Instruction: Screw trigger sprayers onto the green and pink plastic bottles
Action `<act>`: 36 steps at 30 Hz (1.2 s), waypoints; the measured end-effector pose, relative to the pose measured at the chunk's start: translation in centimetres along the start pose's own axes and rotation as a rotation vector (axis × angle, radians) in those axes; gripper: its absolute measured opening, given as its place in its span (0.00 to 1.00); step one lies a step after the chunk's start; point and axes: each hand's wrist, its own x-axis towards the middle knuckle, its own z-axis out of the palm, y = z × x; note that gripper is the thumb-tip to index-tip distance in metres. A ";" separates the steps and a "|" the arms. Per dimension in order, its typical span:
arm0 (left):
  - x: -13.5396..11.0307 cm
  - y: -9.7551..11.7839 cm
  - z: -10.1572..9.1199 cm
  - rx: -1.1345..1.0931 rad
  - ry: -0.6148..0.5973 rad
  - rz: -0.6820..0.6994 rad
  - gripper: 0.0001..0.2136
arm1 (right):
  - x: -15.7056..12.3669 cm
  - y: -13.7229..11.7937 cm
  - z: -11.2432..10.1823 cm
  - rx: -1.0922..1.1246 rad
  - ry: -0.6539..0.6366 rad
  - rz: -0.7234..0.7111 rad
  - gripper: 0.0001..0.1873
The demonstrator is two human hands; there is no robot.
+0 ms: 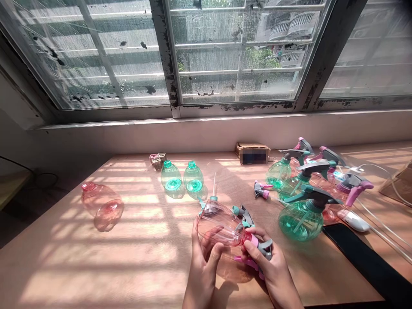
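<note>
My left hand (pixel 203 264) is wrapped around the body of a clear pink spray bottle (pixel 217 221), held tilted above the table with its neck toward the right. My right hand (pixel 273 270) grips a grey-and-pink spray head (pixel 265 245) at the bottle's neck. Whether it is fully seated, I cannot tell. Magenta plastic (pixel 249 261) shows just below my right fingers, partly hidden. Behind the bottle lie a teal-and-grey spray head (pixel 245 215) and another with its tube upright (pixel 211 204).
Two green bottles (pixel 193 177) without heads stand at the back. A pink bottle (pixel 102 204) lies at left. Several bottles with heads, such as a green one (pixel 301 219), cluster at right near a black phone-like slab (pixel 354 257), cables and a small cardboard box (pixel 252 153).
</note>
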 end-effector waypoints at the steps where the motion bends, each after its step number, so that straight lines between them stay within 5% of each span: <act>1: 0.0 0.0 0.1 0.008 0.017 0.015 0.50 | -0.1 0.0 0.1 -0.006 -0.002 0.004 0.29; 13: 0.5 0.1 0.0 -0.026 0.077 0.050 0.44 | -0.2 -0.1 0.6 -0.039 -0.026 -0.027 0.28; 24: 0.5 -0.3 -0.3 -0.130 0.011 -0.017 0.49 | -0.1 -0.5 0.6 -0.043 0.047 -0.051 0.30; 36: 0.0 -0.1 0.3 -0.020 0.038 -0.015 0.47 | -0.3 -0.7 0.8 -0.035 0.062 -0.030 0.31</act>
